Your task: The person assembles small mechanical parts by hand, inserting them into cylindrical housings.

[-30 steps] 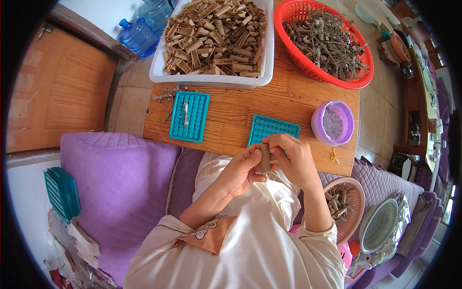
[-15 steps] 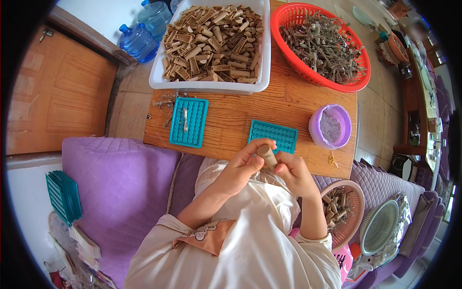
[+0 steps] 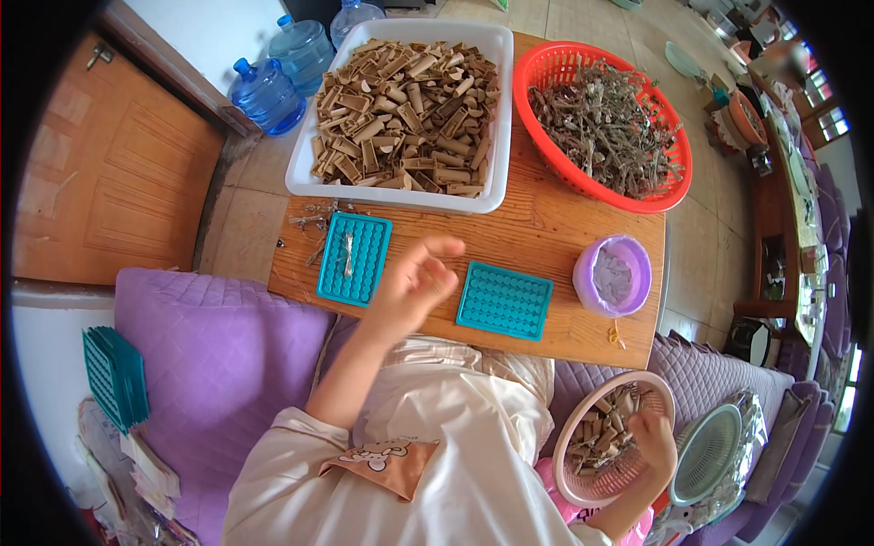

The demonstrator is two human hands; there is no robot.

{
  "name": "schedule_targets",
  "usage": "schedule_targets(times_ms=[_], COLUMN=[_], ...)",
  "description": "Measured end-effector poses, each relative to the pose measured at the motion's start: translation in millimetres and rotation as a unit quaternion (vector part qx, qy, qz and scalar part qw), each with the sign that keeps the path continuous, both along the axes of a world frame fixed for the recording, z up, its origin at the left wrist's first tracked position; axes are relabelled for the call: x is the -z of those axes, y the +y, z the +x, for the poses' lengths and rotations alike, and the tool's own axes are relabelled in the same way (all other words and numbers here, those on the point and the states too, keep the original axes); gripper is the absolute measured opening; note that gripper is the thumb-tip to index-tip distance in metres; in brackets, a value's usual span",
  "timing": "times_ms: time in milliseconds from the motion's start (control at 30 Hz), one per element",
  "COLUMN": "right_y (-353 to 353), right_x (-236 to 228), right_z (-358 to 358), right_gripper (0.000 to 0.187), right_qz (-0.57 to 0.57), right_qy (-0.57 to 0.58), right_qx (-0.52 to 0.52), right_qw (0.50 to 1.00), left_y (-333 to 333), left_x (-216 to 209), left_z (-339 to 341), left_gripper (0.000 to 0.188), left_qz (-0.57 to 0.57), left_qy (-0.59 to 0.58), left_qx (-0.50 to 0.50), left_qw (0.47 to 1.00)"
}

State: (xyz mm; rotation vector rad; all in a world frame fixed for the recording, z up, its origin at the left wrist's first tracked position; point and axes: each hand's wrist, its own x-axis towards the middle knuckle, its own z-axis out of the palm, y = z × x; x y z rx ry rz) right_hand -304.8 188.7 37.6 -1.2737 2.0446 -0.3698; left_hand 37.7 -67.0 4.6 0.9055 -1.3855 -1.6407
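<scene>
My left hand (image 3: 414,282) hovers over the near edge of the wooden table (image 3: 546,227), fingers apart and holding nothing, between two teal perforated plates (image 3: 353,259) (image 3: 503,300). A small metal part (image 3: 348,255) lies on the left plate. My right hand (image 3: 655,441) is down at my right side, resting in a round pink basket (image 3: 569,437) of short tan wooden tubes (image 3: 601,437); whether it grips one is hidden. At the back of the table stand a white tray (image 3: 300,177) heaped with tan tubes (image 3: 401,109) and a red basket (image 3: 592,182) of dark sticks (image 3: 605,118).
A purple bowl (image 3: 612,278) sits at the table's right end. Two blue water bottles (image 3: 269,91) stand on the floor by a wooden door (image 3: 100,182). I sit on a purple cushion (image 3: 209,364); more teal plates (image 3: 114,378) are stacked left, and a fan (image 3: 710,455) lies right.
Both hands were together at my chest around a small tan tube. They have parted: the right has dropped to the pink basket and the left has lifted over the table, fingers spread.
</scene>
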Motion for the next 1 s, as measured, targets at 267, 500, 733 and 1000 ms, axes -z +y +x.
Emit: schedule_targets(times_ms=[267, 500, 733, 1000], right_y=[-101.9, -318.9, -384.9, -372.4], right_x=[-21.4, -2.7, 14.2, -22.7], right_z=[14.9, -5.4, -18.4, -53.6], right_gripper=[0.018, 0.023, 0.025, 0.031], right_qz=[-0.110, -0.396, -0.232, -0.473], right_qy=[0.114, 0.157, 0.360, 0.122], right_qx=[-0.067, 0.060, 0.158, 0.166], right_qw=[0.985, 0.903, 0.890, 0.857], left_y=[-116.5, -179.4, -176.6, -129.0], left_x=[-23.5, -0.3, 10.4, -8.9], left_z=[-12.3, -56.8, -35.5, -14.0], left_gripper=[0.031, 0.039, 0.035, 0.024], left_qz=[-0.197, -0.225, -0.236, -0.002], left_qy=[-0.349, -0.557, -0.384, 0.113], left_qx=[-0.061, -0.038, -0.101, -0.152], left_qw=[0.914, 0.799, 0.887, 0.982])
